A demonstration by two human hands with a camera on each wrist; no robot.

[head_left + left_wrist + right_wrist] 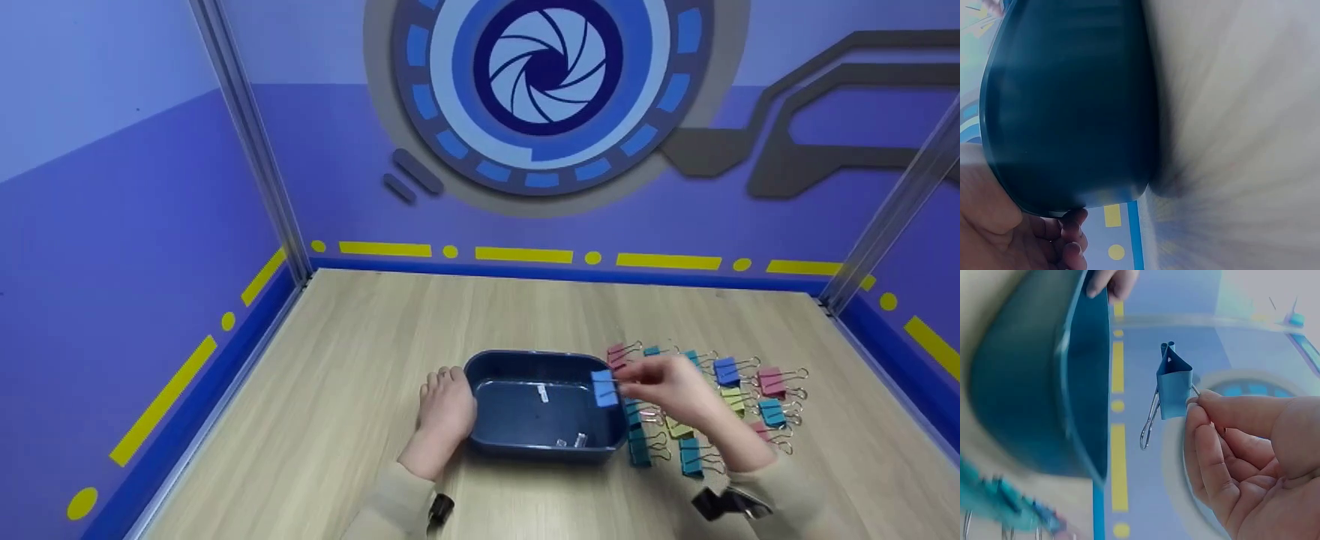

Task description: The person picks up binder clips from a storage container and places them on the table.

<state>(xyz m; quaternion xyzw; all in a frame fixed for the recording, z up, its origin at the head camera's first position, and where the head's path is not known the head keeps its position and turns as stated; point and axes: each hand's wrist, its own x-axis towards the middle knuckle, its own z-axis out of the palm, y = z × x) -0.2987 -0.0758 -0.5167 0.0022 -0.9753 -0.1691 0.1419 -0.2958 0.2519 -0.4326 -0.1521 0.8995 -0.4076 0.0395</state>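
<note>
A dark blue plastic bin (547, 453) sits on the table between the two hands. My left hand (447, 405) holds its left end, with fingers at the rim in the left wrist view. Above the bin's right side, my right hand (671, 386) pinches a blue binder clip (604, 388) by one wire handle between thumb and finger. In the right wrist view this binder clip (1176, 391) hangs beside the bin's opening, its other handle loose. Small clear-and-white pieces (543, 393) lie on the bin's floor.
To the bin's right lie several binder clips, among them a pink clip (772, 382), a blue clip (726, 370), a yellow clip (732, 400) and a teal clip (691, 457). Purple-blue panels (330, 165) enclose the wooden table (360, 337) at the back and sides.
</note>
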